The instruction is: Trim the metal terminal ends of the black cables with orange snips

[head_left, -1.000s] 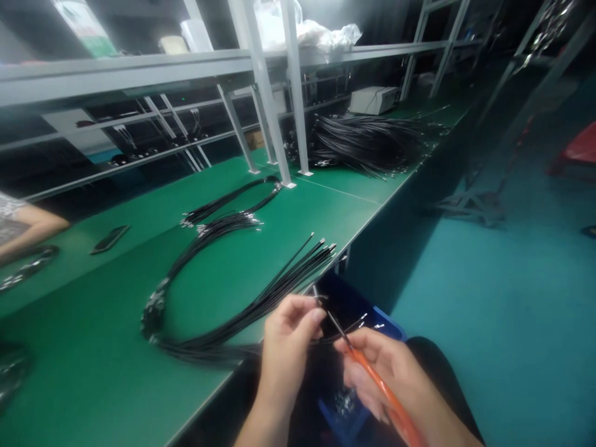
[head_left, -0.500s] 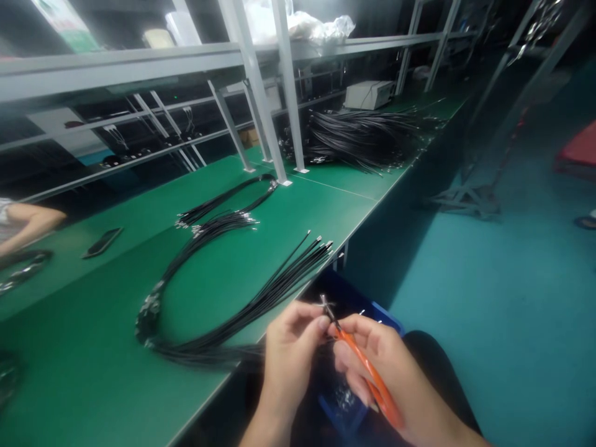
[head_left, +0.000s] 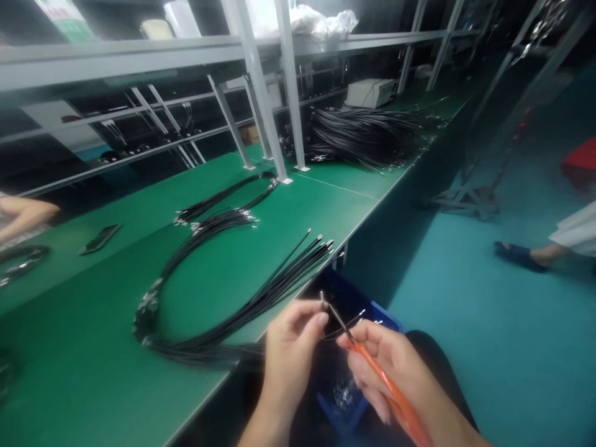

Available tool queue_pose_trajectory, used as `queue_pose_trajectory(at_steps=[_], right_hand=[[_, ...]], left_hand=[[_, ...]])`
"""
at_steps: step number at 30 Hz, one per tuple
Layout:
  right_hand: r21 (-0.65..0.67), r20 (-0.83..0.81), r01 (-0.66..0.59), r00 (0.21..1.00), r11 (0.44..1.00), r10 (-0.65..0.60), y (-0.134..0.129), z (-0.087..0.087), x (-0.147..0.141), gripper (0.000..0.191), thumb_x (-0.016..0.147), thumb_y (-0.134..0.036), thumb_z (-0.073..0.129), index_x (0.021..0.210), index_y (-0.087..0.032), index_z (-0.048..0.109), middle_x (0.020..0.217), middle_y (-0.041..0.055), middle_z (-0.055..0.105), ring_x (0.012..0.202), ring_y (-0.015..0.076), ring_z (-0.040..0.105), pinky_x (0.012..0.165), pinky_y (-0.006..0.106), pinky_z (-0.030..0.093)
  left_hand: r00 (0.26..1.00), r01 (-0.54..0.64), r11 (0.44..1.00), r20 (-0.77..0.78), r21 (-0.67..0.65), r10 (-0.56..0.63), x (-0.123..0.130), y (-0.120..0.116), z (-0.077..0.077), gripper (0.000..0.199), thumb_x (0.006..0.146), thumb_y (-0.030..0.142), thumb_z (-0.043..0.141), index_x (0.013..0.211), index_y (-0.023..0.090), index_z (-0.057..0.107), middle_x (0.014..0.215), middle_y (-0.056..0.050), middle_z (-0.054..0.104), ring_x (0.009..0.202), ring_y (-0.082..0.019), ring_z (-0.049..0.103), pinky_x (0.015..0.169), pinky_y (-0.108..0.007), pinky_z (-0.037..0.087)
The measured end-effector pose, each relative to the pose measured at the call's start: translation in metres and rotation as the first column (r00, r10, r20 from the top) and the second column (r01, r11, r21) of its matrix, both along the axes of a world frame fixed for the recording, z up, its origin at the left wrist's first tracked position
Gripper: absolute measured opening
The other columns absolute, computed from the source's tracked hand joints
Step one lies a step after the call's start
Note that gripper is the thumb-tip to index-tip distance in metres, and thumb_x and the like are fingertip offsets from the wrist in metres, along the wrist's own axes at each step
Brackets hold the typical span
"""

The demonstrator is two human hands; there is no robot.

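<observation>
My left hand is closed in a pinch on a cable end with a small metal connector standing up from the fingertips. In my right hand is a pair of orange-handled pliers. Their slim dark tip reaches up to the connector; whether it touches is too blurred to tell. Beside my left hand, a bundle of black cables curves over the green table, with metal tips at its ends. Below my hands is a blue bin with small shiny pieces inside.
A second cable bundle lies farther back, near the shelf posts. A large cable heap and a pale box are beyond. At left are a phone and another person's arm. A person's foot shows on the floor at right.
My right hand and the pliers have moved slightly down and right, drawing the tip back along the connector. My left hand stays nearly still. A person's leg and foot have appeared at right.
</observation>
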State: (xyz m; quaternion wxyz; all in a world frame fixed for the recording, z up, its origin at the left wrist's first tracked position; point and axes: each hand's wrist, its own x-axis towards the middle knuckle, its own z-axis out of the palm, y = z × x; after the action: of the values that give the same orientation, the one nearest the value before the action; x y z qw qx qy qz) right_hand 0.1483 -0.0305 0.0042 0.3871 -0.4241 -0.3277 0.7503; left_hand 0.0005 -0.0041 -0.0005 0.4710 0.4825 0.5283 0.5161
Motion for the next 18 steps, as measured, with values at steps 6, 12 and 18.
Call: queue_pose_trajectory(at_steps=[6, 12, 18], right_hand=[[-0.001, 0.097, -0.039, 0.994, 0.999, 0.039, 0.001, 0.006, -0.004, 0.019, 0.073, -0.026, 0.069, 0.08, -0.015, 0.054, 0.055, -0.0065, 0.052, 0.032, 0.001, 0.036, 0.036, 0.016, 0.027], [0.01, 0.22, -0.011, 0.975, 1.0, 0.009, 0.005, 0.004, -0.01, 0.015, 0.073, -0.023, 0.068, 0.079, -0.016, 0.056, 0.056, -0.0053, 0.054, 0.03, 0.0024, 0.039, 0.033, 0.018, 0.026], [-0.017, 0.213, -0.007, 0.977, 1.0, 0.011, 0.007, 0.003, -0.011, 0.015, 0.074, -0.025, 0.067, 0.077, -0.016, 0.056, 0.055, -0.006, 0.054, 0.028, 0.0024, 0.039, 0.031, 0.018, 0.024]], left_hand=[[1.0, 0.013, 0.999, -0.023, 0.031, -0.013, 0.001, -0.002, -0.002, 0.003, 0.075, 0.019, 0.069, 0.078, 0.02, 0.07, 0.077, 0.0, 0.069, 0.066, -0.011, 0.062, 0.061, -0.02, 0.05], [0.998, 0.023, 0.997, -0.06, 0.072, -0.018, 0.001, -0.003, -0.008, 0.001, 0.076, 0.018, 0.068, 0.076, 0.018, 0.067, 0.076, 0.0, 0.067, 0.069, -0.014, 0.064, 0.066, -0.024, 0.05], [0.996, 0.025, 0.996, -0.088, 0.08, -0.018, 0.0, -0.003, -0.009, 0.001, 0.077, 0.019, 0.067, 0.077, 0.018, 0.066, 0.076, -0.001, 0.066, 0.068, -0.015, 0.063, 0.065, -0.025, 0.049]])
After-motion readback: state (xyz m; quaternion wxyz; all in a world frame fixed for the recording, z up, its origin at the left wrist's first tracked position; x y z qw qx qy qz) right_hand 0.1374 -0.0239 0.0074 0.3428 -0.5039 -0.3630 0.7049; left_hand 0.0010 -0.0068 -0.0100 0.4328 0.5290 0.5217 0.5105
